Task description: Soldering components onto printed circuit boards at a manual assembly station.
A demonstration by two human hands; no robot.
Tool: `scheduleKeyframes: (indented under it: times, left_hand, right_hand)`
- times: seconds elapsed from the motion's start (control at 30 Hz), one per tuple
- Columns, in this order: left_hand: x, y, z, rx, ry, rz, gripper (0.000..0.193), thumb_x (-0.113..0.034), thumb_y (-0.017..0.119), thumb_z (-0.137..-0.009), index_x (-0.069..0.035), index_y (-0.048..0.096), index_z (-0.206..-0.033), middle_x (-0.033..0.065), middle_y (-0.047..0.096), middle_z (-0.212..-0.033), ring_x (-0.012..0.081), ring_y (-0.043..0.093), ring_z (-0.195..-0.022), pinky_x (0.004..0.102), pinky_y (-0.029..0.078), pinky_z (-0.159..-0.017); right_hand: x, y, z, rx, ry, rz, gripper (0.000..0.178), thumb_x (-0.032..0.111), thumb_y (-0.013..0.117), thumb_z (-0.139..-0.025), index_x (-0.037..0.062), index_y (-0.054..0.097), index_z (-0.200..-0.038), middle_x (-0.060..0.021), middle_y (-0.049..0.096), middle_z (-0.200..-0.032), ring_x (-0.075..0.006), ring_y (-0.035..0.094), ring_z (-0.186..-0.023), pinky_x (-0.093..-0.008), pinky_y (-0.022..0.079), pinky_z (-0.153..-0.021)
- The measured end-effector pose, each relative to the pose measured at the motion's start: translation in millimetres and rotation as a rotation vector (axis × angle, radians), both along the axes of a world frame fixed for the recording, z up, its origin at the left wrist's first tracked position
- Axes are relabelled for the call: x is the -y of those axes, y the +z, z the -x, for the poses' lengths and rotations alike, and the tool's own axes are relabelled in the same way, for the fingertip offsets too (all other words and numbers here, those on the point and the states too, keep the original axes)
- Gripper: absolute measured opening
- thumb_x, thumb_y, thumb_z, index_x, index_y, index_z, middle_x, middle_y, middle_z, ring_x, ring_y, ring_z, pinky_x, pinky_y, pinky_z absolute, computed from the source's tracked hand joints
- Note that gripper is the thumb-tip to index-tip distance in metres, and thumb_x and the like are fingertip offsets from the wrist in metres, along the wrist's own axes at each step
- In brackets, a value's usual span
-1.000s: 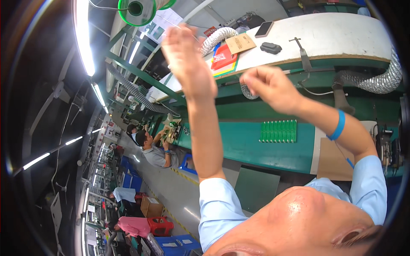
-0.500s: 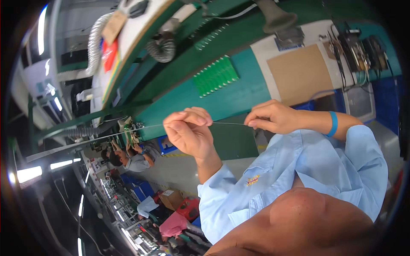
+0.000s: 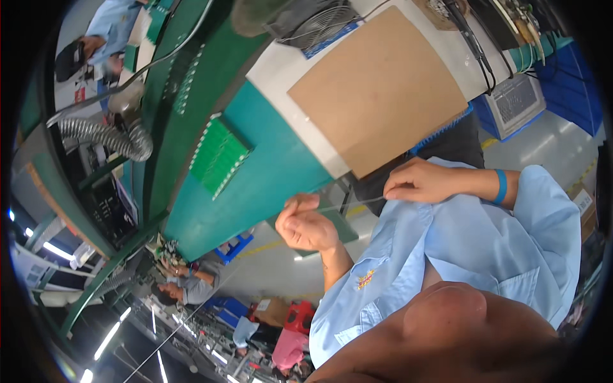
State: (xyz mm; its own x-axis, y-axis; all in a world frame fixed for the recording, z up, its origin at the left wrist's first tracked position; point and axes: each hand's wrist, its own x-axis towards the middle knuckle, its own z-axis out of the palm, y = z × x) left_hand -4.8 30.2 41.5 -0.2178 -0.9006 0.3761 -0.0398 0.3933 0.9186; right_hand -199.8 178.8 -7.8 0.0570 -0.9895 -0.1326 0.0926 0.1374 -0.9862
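Observation:
A thin pale strand [image 3: 352, 205], whether wire or thread I cannot tell, runs between my two hands in front of my chest. My left hand [image 3: 308, 225] has its fingers curled and pinched on the strand, whose long free part trails away down to the left. My right hand [image 3: 416, 181], with a blue band [image 3: 501, 186] on its wrist, pinches the strand close to my light blue shirt. Both hands are in the air, just off the near edge of the bench.
A green circuit-board panel [image 3: 219, 157] lies on the teal mat [image 3: 263, 163]. Brown cardboard [image 3: 383, 89] covers white sheeting by a small fan [image 3: 319, 29] and a soldering iron [image 3: 471, 38]. A ribbed duct [image 3: 96, 134] stands beyond. Other people sit at the far left and lower left.
My view has swung, so the bench and cardboard appear larger and the board panel further left. My left hand sits lower and nearer the bench edge; both hands still pinch the strand.

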Motion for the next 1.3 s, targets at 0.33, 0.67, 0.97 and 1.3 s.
scheduleKeyframes:
  times: [0.33,0.67,0.97,1.3]
  left_hand:
    - [-55,-53,5,0.278,0.179,1.244,0.025,-0.035,0.053,-0.100,-0.011,0.060,-0.102,0.0039,0.058,-0.082,0.0184,0.053,-0.078,0.0317,0.041,-0.080]
    - [-101,-37,-26,1.106,-0.590,1.010,0.010,-0.019,0.072,-0.088,-0.013,0.064,-0.091,0.0006,0.052,-0.076,0.0166,0.046,-0.066,0.0314,0.037,-0.069]
    - [-93,-98,-41,1.087,-0.466,0.734,0.004,-0.012,0.068,-0.091,-0.008,0.065,-0.091,0.0024,0.060,-0.080,0.0187,0.054,-0.069,0.0310,0.039,-0.068]
    - [-85,-143,-41,0.943,-0.343,0.409,0.007,-0.011,0.065,-0.092,-0.005,0.063,-0.094,0.0075,0.063,-0.086,0.0245,0.055,-0.073,0.0343,0.042,-0.074]
  right_hand:
    - [-15,-73,-29,0.053,0.048,0.295,0.007,0.007,0.067,-0.093,0.0009,0.069,-0.088,-0.0054,0.067,-0.071,-0.0172,0.051,-0.053,-0.0288,0.040,-0.050]
    - [-92,-66,-19,-0.289,0.009,0.301,0.011,0.012,0.067,-0.092,0.0012,0.070,-0.094,-0.0060,0.072,-0.083,-0.0199,0.058,-0.059,-0.0304,0.047,-0.058]
    - [-224,18,54,-0.665,-0.549,0.011,0.021,0.007,0.070,-0.085,0.0014,0.072,-0.106,-0.0076,0.069,-0.084,-0.0148,0.057,-0.067,-0.0259,0.047,-0.064]
    - [-251,18,92,-0.662,-0.812,0.155,0.024,0.003,0.064,-0.086,0.0011,0.069,-0.110,-0.0066,0.065,-0.091,-0.0146,0.054,-0.077,-0.0241,0.046,-0.070]
